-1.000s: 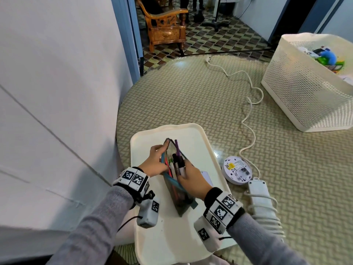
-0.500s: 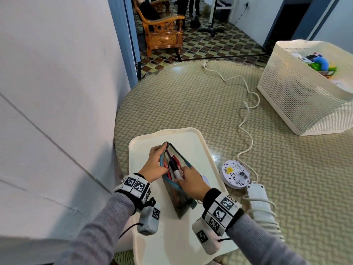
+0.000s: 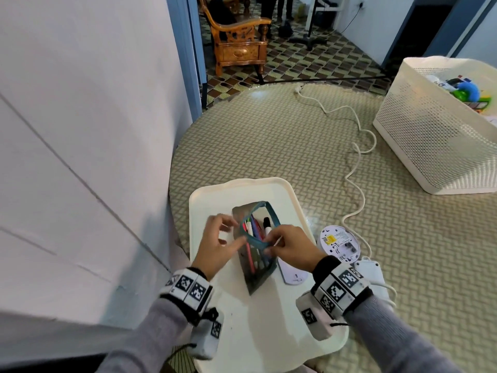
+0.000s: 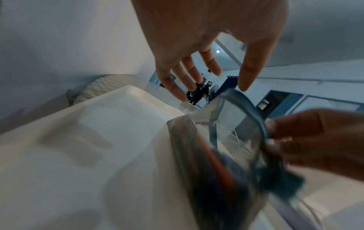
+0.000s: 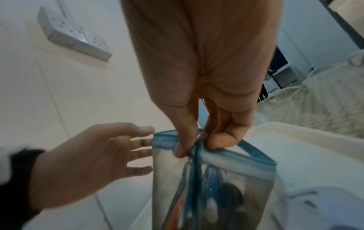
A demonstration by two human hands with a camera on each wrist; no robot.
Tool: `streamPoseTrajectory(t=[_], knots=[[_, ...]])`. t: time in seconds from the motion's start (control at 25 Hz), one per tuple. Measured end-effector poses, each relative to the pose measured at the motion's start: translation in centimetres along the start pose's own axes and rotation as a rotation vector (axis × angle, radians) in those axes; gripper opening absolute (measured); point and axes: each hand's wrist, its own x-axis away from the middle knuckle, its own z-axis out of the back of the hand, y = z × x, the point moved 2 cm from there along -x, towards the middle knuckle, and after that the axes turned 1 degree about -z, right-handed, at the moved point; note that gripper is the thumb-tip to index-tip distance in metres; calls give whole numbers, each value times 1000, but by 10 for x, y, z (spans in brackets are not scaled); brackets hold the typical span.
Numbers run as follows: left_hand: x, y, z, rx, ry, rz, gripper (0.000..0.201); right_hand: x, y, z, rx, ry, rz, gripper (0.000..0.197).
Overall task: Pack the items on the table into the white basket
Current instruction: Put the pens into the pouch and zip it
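Observation:
A clear pencil pouch (image 3: 255, 254) with a blue zip rim stands on the white tray (image 3: 223, 195), its mouth gaping and several pens inside. My right hand (image 3: 271, 244) pinches the near end of the blue rim (image 5: 197, 149) between thumb and fingers. My left hand (image 3: 223, 235) hovers just left of the pouch with its fingers spread (image 4: 189, 73) and holds nothing. The pouch (image 4: 226, 155) looks blurred in the left wrist view. The white basket (image 3: 430, 135) stands at the far right of the table with toys inside.
A round white device (image 3: 340, 243) and a white power strip (image 3: 371, 273) with its cable (image 3: 355, 168) lie right of the tray. A flat white oval item (image 3: 291, 275) rests on the tray's right edge. A wall (image 3: 80, 130) rises close on the left.
My left hand has let go of the pouch's rim and spread its fingers. My right hand has shifted from inside the mouth to pinching the near rim. The pens sit lower in the pouch.

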Motion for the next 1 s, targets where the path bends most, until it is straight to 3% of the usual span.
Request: streamPoseTrajectory(t=[0.08, 0.16, 0.24, 0.36, 0.44, 0.56, 0.76, 1.0], knots=[[21, -1, -5, -61, -81, -84, 32, -6, -8, -5, -214, 136, -30, 9], [30, -7, -6, -64, -71, -123, 42, -16, -20, -12, -409, 192, -45, 6], [31, -15, -1, -1, 40, -70, 38, -23, -38, -18, -443, 144, -8, 5], [29, -25, 7, 107, 205, 18, 13, -26, -54, -27, -466, 15, 74, 15], [31, -28, 12, 163, 239, 47, 11, -29, -50, -32, -419, 25, 86, 15], [33, -27, 18, 174, 261, 58, 7, -34, -45, -40, -144, 82, 125, 12], [27, -21, 23, 184, 249, 19, 2, -40, -53, -43, -382, -3, 126, 21], [24, -6, 23, 144, 268, -70, 17, -50, -56, -38, 23, 125, 30, 11]])
